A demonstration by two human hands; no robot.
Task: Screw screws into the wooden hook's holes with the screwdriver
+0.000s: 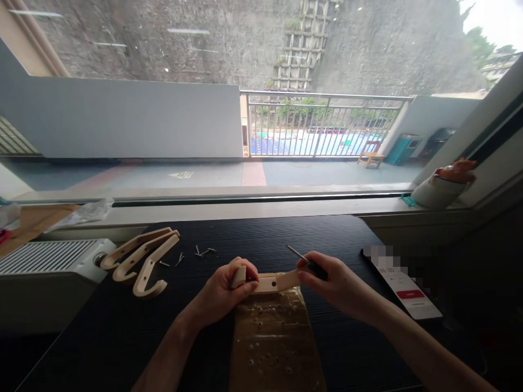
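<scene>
My left hand [229, 291] is closed around the curved end of a pale wooden hook [269, 283]. My right hand [335, 283] grips the hook's other end and also holds a thin screwdriver [300, 256], whose metal shaft points up and to the left. The hook hovers just over the far edge of a brown wooden board [273, 343] dotted with small holes, which lies on the black table [253, 239] in front of me.
Three more wooden hooks [139, 258] lie at the table's left, with a few loose screws [202, 251] beside them. A white paper sheet [404, 288] sits at the right. A white radiator [49, 261] stands left of the table; a window sill runs behind.
</scene>
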